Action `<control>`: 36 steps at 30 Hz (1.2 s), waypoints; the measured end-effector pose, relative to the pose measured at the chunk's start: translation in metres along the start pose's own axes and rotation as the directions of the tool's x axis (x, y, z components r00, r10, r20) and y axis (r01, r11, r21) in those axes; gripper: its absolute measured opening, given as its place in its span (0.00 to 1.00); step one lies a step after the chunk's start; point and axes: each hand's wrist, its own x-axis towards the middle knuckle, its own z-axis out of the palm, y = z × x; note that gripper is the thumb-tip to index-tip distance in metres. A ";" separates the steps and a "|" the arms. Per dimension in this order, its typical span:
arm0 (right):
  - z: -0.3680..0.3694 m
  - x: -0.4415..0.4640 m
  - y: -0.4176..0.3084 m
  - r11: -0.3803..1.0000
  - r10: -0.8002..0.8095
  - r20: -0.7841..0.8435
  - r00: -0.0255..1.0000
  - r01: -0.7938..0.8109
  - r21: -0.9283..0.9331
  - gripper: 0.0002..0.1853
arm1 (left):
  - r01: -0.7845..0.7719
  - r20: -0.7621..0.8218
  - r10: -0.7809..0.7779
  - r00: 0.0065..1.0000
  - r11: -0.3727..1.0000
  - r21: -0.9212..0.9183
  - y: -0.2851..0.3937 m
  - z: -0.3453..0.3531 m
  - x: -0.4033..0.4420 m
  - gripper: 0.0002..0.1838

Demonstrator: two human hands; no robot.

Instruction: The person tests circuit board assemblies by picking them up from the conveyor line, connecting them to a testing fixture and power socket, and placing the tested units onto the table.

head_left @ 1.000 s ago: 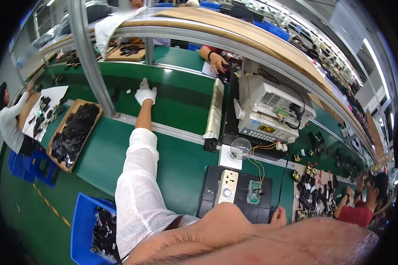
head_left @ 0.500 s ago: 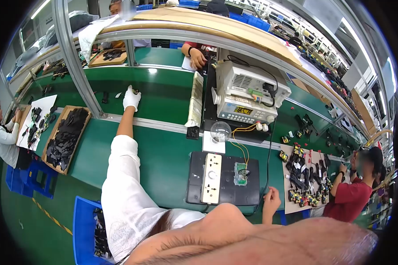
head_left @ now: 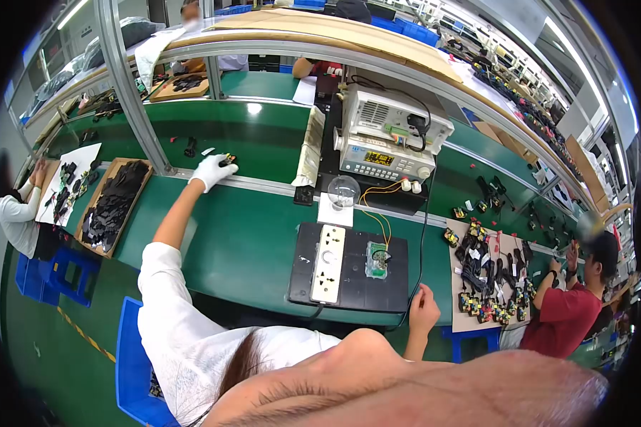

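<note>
My left hand point(head_left: 214, 173), in a white glove, reaches over the metal rail at the near edge of the green belt. Its fingers close on a small yellow-and-black electronic part point(head_left: 231, 159). A white slip point(head_left: 207, 151) and a black part point(head_left: 190, 146) lie on the belt beyond that hand. My right hand point(head_left: 424, 307) is bare, its fingers curled in beside a black cable point(head_left: 421, 260); nothing shows in them. To its left lies a black box bearing a white socket strip point(head_left: 329, 264) and a small green circuit board point(head_left: 378, 260).
Stacked bench instruments point(head_left: 386, 158) stand beyond the board. A clear round dish point(head_left: 343, 192) sits behind the black box. A tray of black parts point(head_left: 115, 206) is at left. Cardboard with wired parts point(head_left: 488, 277) lies at right, near a person in red point(head_left: 570, 309). Metal posts frame the belt.
My left hand has drawn back from the belt toward the rail with the yellow-and-black part in it. The view has shifted slightly. My right hand stays beside the cable.
</note>
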 end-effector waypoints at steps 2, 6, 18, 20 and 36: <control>0.000 -0.001 -0.002 0.998 0.007 0.041 0.999 -0.004 -0.057 0.09 | -0.068 -0.084 0.076 0.994 0.993 0.098 0.003 0.017 0.002 0.38; -0.001 0.000 0.003 0.976 0.194 0.089 0.977 -0.201 0.088 0.08 | 0.069 -0.155 -0.028 0.988 0.961 0.266 0.030 0.032 0.003 0.32; -0.006 0.001 -0.001 0.920 0.251 0.110 0.962 -0.272 0.282 0.08 | -0.311 -0.526 -0.116 0.843 0.693 -0.651 0.028 0.041 -0.015 0.19; -0.003 0.000 0.005 0.919 0.261 0.066 0.963 -0.269 0.289 0.08 | -0.335 -0.486 -0.163 0.859 0.541 -0.772 0.061 0.009 -0.050 0.22; 0.006 -0.007 -0.194 -0.251 -0.676 0.503 0.538 -0.810 0.530 0.60 | -0.163 -0.138 0.527 0.839 0.000 -0.987 0.264 -0.021 -0.199 0.25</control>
